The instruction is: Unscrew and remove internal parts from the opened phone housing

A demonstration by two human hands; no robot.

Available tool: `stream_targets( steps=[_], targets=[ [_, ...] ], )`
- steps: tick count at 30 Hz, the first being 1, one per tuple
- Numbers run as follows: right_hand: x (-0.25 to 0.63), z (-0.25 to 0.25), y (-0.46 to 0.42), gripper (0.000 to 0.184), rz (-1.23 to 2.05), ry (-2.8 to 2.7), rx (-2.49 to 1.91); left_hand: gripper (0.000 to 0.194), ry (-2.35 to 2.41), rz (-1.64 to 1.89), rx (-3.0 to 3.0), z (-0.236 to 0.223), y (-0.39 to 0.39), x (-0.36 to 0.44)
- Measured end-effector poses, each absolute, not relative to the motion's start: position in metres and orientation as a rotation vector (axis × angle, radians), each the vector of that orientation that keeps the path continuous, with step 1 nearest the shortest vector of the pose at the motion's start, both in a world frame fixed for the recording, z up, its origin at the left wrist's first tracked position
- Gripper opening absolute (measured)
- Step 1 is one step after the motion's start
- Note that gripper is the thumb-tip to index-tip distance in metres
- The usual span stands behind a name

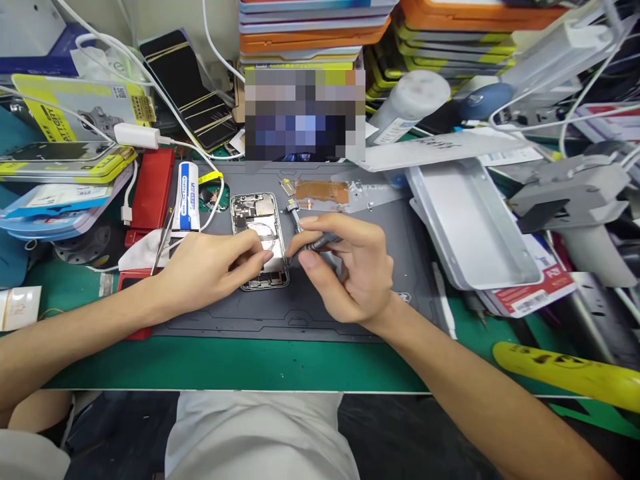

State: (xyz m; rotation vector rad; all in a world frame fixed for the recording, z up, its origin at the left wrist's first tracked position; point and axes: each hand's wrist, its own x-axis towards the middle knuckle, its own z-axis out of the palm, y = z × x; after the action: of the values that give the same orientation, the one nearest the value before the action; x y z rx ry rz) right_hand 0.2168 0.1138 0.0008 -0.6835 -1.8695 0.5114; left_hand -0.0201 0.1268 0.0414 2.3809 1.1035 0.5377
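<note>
I see a white tube (189,195) just left of the grey mat (300,313), a red case (153,190) beyond it, a metal tray (470,227) right, a yellow tool (565,373) further right.

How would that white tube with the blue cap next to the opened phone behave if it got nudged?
The white tube lies flat on the dark mat, so tipping seems unlikely. Its round body would probably roll sideways. It looks small and probably light, so a slight push may shift it.

Opened phone (260,241) laid on dark mat (300,313), steadied by left hand (210,267). Slim tool (320,241) pinched in right hand (345,267), tip set at phone's right edge. White tube (186,197) stood just beside left hand.
</note>
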Motion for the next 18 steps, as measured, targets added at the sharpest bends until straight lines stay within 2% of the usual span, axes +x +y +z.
stream_targets(
  steps=[18],
  targets=[
    [0.2158,0.0013,0.1126,0.057,0.461,-1.928,-0.671,0.028,1.112,0.555,2.467,0.0380,0.1276,-0.0195]
  ],
)
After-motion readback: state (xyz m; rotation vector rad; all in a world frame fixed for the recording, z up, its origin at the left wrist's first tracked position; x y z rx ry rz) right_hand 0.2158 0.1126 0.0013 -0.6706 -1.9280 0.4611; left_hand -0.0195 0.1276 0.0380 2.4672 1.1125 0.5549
